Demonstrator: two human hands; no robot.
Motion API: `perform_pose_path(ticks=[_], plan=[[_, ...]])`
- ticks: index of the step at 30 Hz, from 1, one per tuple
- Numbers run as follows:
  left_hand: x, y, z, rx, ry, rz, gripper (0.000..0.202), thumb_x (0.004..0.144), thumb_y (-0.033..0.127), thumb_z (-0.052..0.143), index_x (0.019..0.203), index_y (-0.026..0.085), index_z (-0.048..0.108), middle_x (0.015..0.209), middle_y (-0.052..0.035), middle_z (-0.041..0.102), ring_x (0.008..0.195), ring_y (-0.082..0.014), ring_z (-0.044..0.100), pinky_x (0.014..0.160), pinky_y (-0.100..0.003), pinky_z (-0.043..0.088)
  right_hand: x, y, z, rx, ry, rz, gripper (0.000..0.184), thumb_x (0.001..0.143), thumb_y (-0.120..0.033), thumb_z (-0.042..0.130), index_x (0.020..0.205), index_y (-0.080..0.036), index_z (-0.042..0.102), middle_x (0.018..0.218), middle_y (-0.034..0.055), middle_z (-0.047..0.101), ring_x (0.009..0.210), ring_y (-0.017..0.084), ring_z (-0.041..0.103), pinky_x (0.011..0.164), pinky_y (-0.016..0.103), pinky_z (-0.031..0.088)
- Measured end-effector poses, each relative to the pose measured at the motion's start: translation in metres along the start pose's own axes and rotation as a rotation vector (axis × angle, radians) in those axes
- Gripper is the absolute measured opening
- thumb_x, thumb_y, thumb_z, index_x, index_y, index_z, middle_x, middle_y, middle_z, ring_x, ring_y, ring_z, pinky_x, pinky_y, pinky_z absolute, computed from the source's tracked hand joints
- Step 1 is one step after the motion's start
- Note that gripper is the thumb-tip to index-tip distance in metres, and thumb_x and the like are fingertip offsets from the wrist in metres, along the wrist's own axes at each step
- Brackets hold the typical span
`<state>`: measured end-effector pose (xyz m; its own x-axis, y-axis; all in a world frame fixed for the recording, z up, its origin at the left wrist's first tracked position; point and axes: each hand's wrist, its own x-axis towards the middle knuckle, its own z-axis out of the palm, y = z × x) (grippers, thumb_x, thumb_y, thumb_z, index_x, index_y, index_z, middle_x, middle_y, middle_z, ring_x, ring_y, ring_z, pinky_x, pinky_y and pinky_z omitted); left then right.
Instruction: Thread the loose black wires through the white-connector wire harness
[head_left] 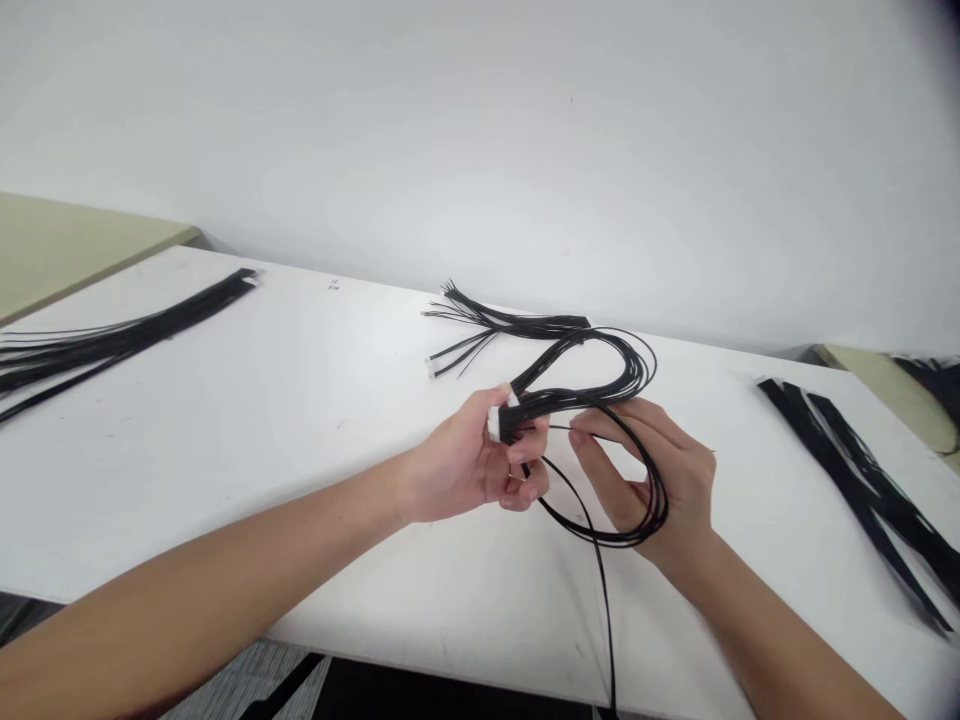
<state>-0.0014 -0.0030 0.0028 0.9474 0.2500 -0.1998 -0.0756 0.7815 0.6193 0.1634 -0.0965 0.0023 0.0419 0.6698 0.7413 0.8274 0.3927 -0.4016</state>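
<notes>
In the middle of the view my left hand [499,460] is closed around the connector end of a black wire harness [622,375]. The white connector [495,423] shows at its thumb side. Several wires loop out to the right and curl back under the hand. One long wire hangs down past the table's front edge. My right hand [667,470] is inside the loop's right side, with thumb and index finger pinching a single thin black wire [561,428]. The loop's lower wires pass across that hand's palm.
Behind my hands another black wire harness [517,322] lies on the white table [300,400], its loose ends fanned leftward. One black wire bundle [150,325] lies at the left, and more bundles [862,480] lie at the right. A white wall rises behind the table.
</notes>
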Motion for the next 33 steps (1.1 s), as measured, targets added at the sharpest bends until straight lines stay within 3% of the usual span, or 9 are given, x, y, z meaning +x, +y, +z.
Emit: perform_pose_path(ticks=[5, 10, 13, 17, 19, 22, 26, 29, 33], plan=[[0.000, -0.001, 0.000, -0.005, 0.012, -0.016, 0.034, 0.089, 0.046, 0.037, 0.076, 0.017, 0.050, 0.060, 0.0042, 0.034, 0.053, -0.0120, 0.050, 0.049, -0.023, 0.031, -0.001, -0.004, 0.001, -0.025, 0.024, 0.013, 0.017, 0.076, -0.008, 0.062, 0.082, -0.024, 0.061, 0.077, 0.0029, 0.065, 0.070, 0.018, 0.060, 0.065, 0.035, 0.048], [0.001, -0.001, -0.002, 0.001, 0.025, -0.014, 0.033, 0.089, 0.044, 0.037, 0.076, 0.017, 0.051, 0.060, 0.0039, 0.035, 0.052, -0.0119, 0.050, 0.049, -0.023, 0.031, 0.001, -0.009, -0.005, -0.018, -0.080, 0.125, 0.010, 0.079, -0.012, 0.060, 0.077, -0.021, 0.056, 0.056, -0.0039, 0.051, 0.050, 0.010, 0.046, 0.057, 0.029, 0.043], [0.003, -0.002, -0.004, -0.001, 0.046, 0.003, 0.035, 0.090, 0.045, 0.034, 0.078, 0.017, 0.053, 0.060, 0.0043, 0.035, 0.051, -0.0115, 0.051, 0.049, -0.023, 0.032, 0.006, -0.003, -0.019, 0.235, -0.182, 0.358, 0.006, 0.079, -0.020, 0.065, 0.080, -0.021, 0.059, 0.056, -0.0033, 0.050, 0.052, 0.010, 0.046, 0.051, 0.026, 0.040], [0.003, -0.002, -0.005, -0.007, 0.119, 0.013, 0.036, 0.091, 0.044, 0.033, 0.080, 0.018, 0.055, 0.059, 0.0046, 0.035, 0.051, -0.0115, 0.051, 0.048, -0.023, 0.032, 0.016, 0.016, -0.045, 0.721, -0.443, 0.692, 0.010, 0.083, -0.029, 0.061, 0.088, -0.020, 0.061, 0.054, -0.0030, 0.047, 0.049, 0.010, 0.044, 0.044, 0.024, 0.037], [0.003, -0.002, -0.004, 0.000, 0.161, 0.011, 0.035, 0.090, 0.044, 0.034, 0.082, 0.018, 0.055, 0.059, 0.0046, 0.035, 0.052, -0.0115, 0.051, 0.048, -0.023, 0.033, 0.021, 0.025, -0.054, 0.894, -0.512, 0.788, 0.012, 0.084, -0.031, 0.057, 0.085, -0.020, 0.062, 0.051, -0.0025, 0.047, 0.045, 0.011, 0.044, 0.042, 0.025, 0.037], [0.002, -0.002, -0.003, 0.019, 0.204, 0.001, 0.036, 0.090, 0.047, 0.035, 0.083, 0.017, 0.055, 0.059, 0.0045, 0.036, 0.052, -0.0119, 0.050, 0.047, -0.023, 0.032, 0.024, 0.034, -0.059, 1.005, -0.557, 0.802, 0.016, 0.080, -0.036, 0.056, 0.077, -0.022, 0.062, 0.055, 0.0006, 0.058, 0.043, 0.013, 0.050, 0.040, 0.028, 0.040], [0.004, -0.003, -0.005, 0.063, 0.275, 0.008, 0.036, 0.088, 0.048, 0.038, 0.083, 0.017, 0.054, 0.059, 0.0045, 0.036, 0.052, -0.0122, 0.049, 0.047, -0.024, 0.032, 0.023, 0.042, -0.056, 0.992, -0.481, 0.695, 0.015, 0.075, -0.042, 0.062, 0.081, -0.028, 0.064, 0.061, -0.0028, 0.066, 0.039, 0.011, 0.053, 0.045, 0.031, 0.047], [0.007, -0.004, -0.006, 0.156, 0.341, 0.006, 0.037, 0.087, 0.049, 0.037, 0.085, 0.016, 0.055, 0.059, 0.0046, 0.037, 0.052, -0.0116, 0.049, 0.049, -0.024, 0.032, 0.021, 0.044, -0.050, 0.948, -0.382, 0.622, 0.020, 0.075, -0.048, 0.065, 0.087, -0.032, 0.065, 0.066, -0.0029, 0.067, 0.046, 0.014, 0.059, 0.053, 0.036, 0.053], [0.008, -0.002, -0.003, 0.313, 0.371, -0.010, 0.039, 0.091, 0.046, 0.030, 0.086, 0.015, 0.053, 0.060, 0.0044, 0.039, 0.052, -0.0111, 0.049, 0.054, -0.026, 0.034, 0.019, 0.039, -0.039, 0.940, -0.202, 0.702, 0.018, 0.085, -0.045, 0.058, 0.087, -0.029, 0.066, 0.058, -0.0039, 0.057, 0.053, 0.012, 0.058, 0.068, 0.037, 0.056]])
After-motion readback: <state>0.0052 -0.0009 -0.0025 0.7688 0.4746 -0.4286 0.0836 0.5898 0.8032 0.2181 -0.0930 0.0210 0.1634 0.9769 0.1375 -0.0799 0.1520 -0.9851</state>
